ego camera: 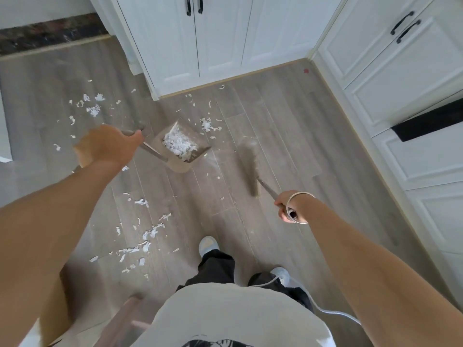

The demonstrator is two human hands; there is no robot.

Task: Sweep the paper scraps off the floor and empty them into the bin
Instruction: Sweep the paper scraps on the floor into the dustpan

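Note:
My left hand [107,146] grips the long handle of a beige dustpan [180,162] that rests on the grey wood floor, its mouth facing right. A heap of white paper scraps [179,144] lies inside the pan. My right hand [290,209], a bangle on its wrist, grips the metal handle of a grey broom [249,166], blurred, to the right of the pan. Loose scraps lie just beyond the pan [208,125], at the far left [92,106] and near my feet [142,244]. No bin is in view.
White cabinets with black handles [225,41] close off the far side, and more of them [406,78] run along the right. A dark stone threshold [47,36] lies at the far left. My shoes [208,245] stand near the bottom centre. A wooden chair [120,319] is at lower left.

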